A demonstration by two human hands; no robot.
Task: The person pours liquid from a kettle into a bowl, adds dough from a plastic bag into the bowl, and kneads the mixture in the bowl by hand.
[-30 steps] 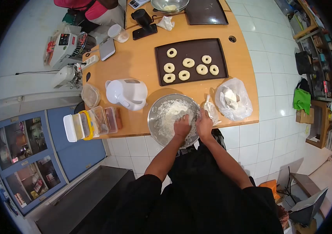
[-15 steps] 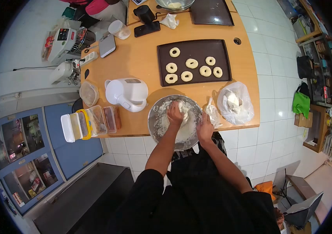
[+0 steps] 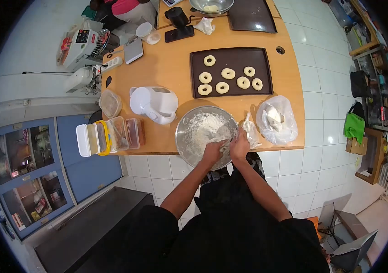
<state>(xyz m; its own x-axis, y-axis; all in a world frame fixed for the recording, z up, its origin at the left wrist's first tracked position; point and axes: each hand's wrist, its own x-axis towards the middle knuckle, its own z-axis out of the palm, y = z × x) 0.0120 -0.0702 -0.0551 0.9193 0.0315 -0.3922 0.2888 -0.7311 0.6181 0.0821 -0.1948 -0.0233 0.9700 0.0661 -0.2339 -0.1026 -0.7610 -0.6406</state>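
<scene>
A metal mixing bowl point(image 3: 182, 142) sits at the table's front edge, with loose white flour mixture point(image 3: 205, 127) inside. My left hand point(image 3: 213, 153) is low in the bowl at its near right side, fingers curled around some floury dough point(image 3: 224, 144) that also coats them. Right beside it, my right hand point(image 3: 239, 146) grips the bowl's right rim. Its fingertips inside the rim are partly hidden.
A dark baking tray point(image 3: 230, 54) bears several dough rings point(image 3: 222, 87). Left of the bowl stands a white kettle point(image 3: 155, 104), with plastic containers point(image 3: 119, 132) beyond. A plastic bag point(image 3: 277, 119) and a crumpled small bag point(image 3: 249, 129) lie to the right.
My left hand has moved from the bowl's middle toward me and to the right, close to my right hand. The flour in the middle is now uncovered. My right hand stays at the rim.
</scene>
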